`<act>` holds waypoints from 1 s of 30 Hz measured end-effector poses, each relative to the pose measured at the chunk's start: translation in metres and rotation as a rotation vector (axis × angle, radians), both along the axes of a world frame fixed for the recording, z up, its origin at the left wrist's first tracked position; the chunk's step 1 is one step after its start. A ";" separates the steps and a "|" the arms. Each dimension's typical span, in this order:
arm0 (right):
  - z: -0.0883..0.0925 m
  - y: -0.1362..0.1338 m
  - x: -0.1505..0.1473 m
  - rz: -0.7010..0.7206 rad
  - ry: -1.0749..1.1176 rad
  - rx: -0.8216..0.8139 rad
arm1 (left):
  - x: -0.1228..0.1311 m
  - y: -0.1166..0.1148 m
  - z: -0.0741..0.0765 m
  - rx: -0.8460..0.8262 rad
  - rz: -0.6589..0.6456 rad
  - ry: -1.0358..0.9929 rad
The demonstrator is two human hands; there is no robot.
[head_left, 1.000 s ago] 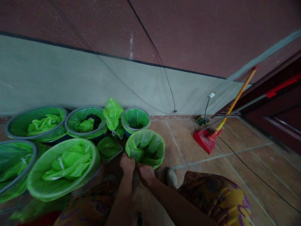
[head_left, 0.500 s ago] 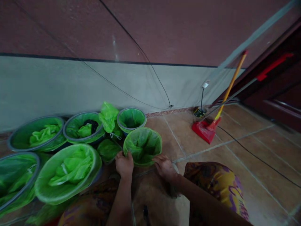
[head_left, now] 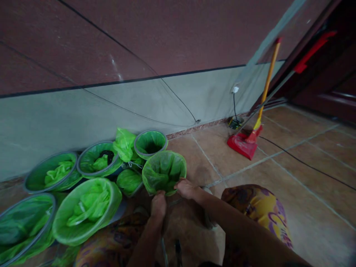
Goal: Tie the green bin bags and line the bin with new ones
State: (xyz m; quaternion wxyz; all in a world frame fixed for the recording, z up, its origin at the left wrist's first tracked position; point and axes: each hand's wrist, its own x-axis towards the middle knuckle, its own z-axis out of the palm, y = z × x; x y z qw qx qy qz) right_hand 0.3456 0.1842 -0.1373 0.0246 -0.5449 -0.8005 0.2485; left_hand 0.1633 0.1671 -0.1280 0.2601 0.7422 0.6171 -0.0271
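Note:
A small bin lined with a green plastic bag (head_left: 164,171) stands on the tiled floor right in front of me. My left hand (head_left: 158,204) is closed at the near rim of that bin, gripping the edge of the green bag. My right hand (head_left: 187,188) rests on the rim at the near right side, fingers curled onto the bag's edge. Both forearms reach forward from my patterned clothing (head_left: 258,207).
Several more bins with green liners (head_left: 86,207) crowd the floor at the left along the grey wall; one (head_left: 150,142) stands just behind the near bin. A red dustpan (head_left: 241,142) with a yellow-handled broom (head_left: 266,87) leans at the right. Cables (head_left: 300,159) cross the tiles.
My view has swung and tilted. My hands spread apart along the bin's rim, then came closer again at its near edge; the left hand has shifted to the right.

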 end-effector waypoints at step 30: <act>0.027 -0.058 -0.009 -0.173 0.025 0.055 | -0.027 0.007 0.068 -0.007 -0.493 0.298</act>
